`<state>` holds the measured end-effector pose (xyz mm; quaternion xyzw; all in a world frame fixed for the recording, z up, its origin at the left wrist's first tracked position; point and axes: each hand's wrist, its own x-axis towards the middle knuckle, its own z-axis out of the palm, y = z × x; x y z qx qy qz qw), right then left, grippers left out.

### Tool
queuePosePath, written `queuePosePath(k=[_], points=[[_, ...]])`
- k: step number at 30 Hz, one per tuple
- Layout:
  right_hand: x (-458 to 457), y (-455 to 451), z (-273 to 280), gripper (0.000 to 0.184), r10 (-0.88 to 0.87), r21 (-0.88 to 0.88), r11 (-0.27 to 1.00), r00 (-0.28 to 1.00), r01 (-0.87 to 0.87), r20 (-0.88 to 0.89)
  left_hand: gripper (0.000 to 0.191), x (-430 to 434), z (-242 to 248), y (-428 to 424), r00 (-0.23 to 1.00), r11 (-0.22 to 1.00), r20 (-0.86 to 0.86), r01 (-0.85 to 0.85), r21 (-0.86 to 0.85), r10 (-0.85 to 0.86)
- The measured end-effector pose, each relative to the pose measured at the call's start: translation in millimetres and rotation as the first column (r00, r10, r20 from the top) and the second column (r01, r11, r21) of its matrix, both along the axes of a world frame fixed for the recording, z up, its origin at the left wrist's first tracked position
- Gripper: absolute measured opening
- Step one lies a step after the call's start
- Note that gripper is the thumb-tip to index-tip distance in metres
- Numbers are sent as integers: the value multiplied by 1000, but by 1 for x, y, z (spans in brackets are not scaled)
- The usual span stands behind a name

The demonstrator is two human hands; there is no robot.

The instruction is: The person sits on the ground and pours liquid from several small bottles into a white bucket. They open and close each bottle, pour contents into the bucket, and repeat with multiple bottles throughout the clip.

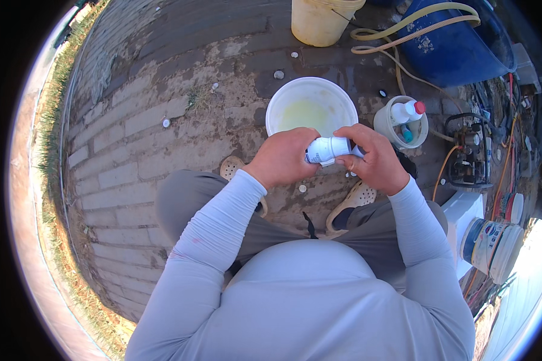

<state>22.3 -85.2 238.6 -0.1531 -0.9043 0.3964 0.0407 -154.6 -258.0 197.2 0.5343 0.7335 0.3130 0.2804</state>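
My left hand [289, 155] is closed around the body of a white plastic bottle [329, 150], held on its side between my hands. The fingers and thumb of my right hand [372, 158] are at the bottle's other end, around a pale piece that looks like its cap; whether it is on or off is hard to tell. Just beyond both hands stands a round white tub [273, 101] with a shallow yellowish-green liquid [303, 115] in it. Right of it, a small bucket [381, 122] holds a white bottle with a red cap [418, 107] and other bottles.
A cream bucket [320, 22], a hose [415, 19] and a blue barrel [456, 49] stand beyond. Pump-like machinery in a black frame [472, 149] and paint buckets [492, 248] are at right. Small white caps [166, 122] lie on the brick paving [131, 124].
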Motion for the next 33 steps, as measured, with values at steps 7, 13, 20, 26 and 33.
queuePosePath(k=[7, 13, 20, 26, 33], points=[[-6, 10, -6, 54, 6, -174, 984, 961, 44, 275, 38, 0, 3, -2, 995, 1000, -97, -13, -17, 12], [8, -2, -17, 45, 202, 188, 964, 977, -186, -69, 41, -10, 1, -8, 991, 983, 50, 129, -131, -123], [5, -14, -25, 44, -36, -59, 997, 997, 40, 71, 38, 4, -10, -4, 970, 998, -243, -17, -53, 3], [11, -13, -48, 49, -102, -503, 837, 964, 217, 247, 35, 12, -16, 0, 940, 998, -338, 30, -48, -45], [28, -20, -41, 51, 219, 227, 958, 959, -176, -181, 42, -6, -7, -1, 813, 916, 570, 313, -251, -121]])
